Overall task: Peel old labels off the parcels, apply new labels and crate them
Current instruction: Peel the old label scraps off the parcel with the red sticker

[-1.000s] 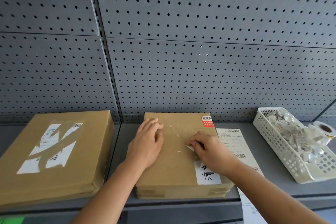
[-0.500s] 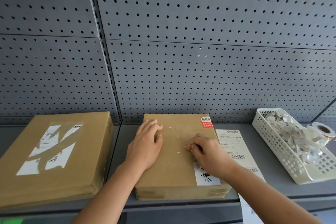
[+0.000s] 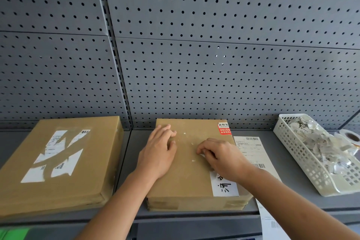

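A flat brown parcel (image 3: 187, 177) lies on the grey shelf in front of me. My left hand (image 3: 158, 154) rests flat on its top left, fingers spread. My right hand (image 3: 220, 157) has its fingertips curled and pinched on the torn upper edge of a white old label (image 3: 224, 186) with black characters, at the parcel's right side. Small white label scraps dot the bare cardboard between my hands. A red and white sticker (image 3: 224, 128) sits at the parcel's far right corner. A strip of new labels (image 3: 253, 152) lies beside the parcel on the right.
A second brown parcel (image 3: 58, 163) with torn white labels under tape lies to the left. A white slotted basket (image 3: 313, 154) full of peeled label scraps stands at the right, a tape roll (image 3: 350, 137) behind it. Grey pegboard (image 3: 194, 54) backs the shelf.
My right hand has shifted slightly up and left along the label's torn edge. My left hand stays pressed on the parcel. The view has tilted a little.
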Demonstrator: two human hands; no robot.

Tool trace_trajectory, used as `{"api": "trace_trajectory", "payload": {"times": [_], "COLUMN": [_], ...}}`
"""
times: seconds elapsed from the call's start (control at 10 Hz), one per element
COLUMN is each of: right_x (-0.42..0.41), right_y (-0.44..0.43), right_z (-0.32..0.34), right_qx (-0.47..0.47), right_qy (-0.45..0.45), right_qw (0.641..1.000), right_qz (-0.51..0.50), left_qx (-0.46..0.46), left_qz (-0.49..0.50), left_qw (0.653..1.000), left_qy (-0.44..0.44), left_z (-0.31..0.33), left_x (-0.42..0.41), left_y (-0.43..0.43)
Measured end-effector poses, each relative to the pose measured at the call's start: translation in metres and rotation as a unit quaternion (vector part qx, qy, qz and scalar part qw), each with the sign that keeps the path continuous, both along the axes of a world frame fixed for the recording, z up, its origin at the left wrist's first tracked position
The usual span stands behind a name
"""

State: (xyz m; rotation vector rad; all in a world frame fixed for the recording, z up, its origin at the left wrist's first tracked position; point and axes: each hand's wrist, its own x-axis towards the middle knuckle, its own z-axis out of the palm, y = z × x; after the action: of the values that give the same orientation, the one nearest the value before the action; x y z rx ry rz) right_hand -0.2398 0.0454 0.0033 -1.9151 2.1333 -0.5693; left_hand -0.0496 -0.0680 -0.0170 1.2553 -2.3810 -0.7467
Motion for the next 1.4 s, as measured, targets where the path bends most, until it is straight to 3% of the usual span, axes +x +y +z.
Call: {"api": "trace_trajectory", "payload": {"times": [0.2,0.9,1.4], "right_x": [-0.002,-0.002,0.001], "right_y": [0.002,0.007,0.006], "right_z": [-0.003,0.005,0.003], "right_qx": [-0.014,0.002,0.005], "right_qy": [0.021,-0.076,-0.051], "right_qw": [0.999,0.997,0.999], "right_qz": [0.025,-0.013,-0.009], "left_qx": [0.001,0.004,0.003], "left_qz": [-0.001,0.000,-0.001], "left_qw": [1.000,1.000,1.000], "left_qy": [-0.001,-0.002,-0.001], "left_z": [0.001,0.001,0.001], "left_x": [0.000,0.000,0.001], "left_y": [0.002,0.000,0.001]}}
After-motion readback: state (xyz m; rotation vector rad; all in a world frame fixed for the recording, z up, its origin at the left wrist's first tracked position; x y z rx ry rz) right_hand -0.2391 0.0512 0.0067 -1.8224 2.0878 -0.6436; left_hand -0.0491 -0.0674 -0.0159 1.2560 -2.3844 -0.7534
